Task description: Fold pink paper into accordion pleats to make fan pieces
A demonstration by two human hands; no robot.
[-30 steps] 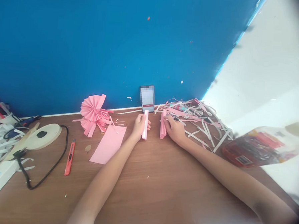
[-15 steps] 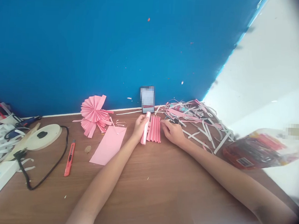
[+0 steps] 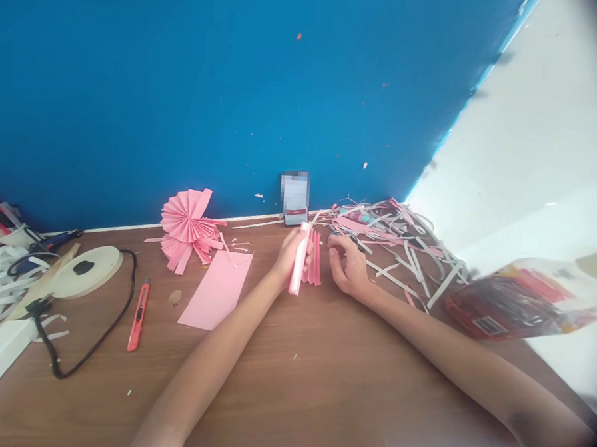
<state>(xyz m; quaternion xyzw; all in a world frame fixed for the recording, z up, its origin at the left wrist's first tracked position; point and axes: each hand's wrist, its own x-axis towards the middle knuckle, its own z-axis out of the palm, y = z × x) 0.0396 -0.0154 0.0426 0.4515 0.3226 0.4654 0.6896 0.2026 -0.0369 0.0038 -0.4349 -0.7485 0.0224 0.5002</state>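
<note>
My left hand (image 3: 287, 257) is closed around a folded pink paper strip (image 3: 299, 267) that stands nearly upright, a white band along its near face. Just behind it, partly covered by the hand, is a pleated pink paper (image 3: 315, 268). My right hand (image 3: 350, 266) is to the right of the pleats, loosely curled with thumb and fingers apart, and nothing shows in it. A flat pink sheet (image 3: 217, 289) lies left of my left forearm. Beyond that sheet sit pink pleated paper fans (image 3: 188, 221).
A phone (image 3: 294, 196) leans on the blue wall. Paper scraps (image 3: 412, 253) heap at the back right, near a plastic bag (image 3: 509, 301). On the left are a red box cutter (image 3: 138, 315), a tape roll (image 3: 103, 273), a black cable (image 3: 104, 350) and a power strip (image 3: 1, 358).
My left hand has moved slightly right with the folded strip, now covering part of the pleated paper. My right hand has turned and its fingers have parted from their pinch near the pleats.
</note>
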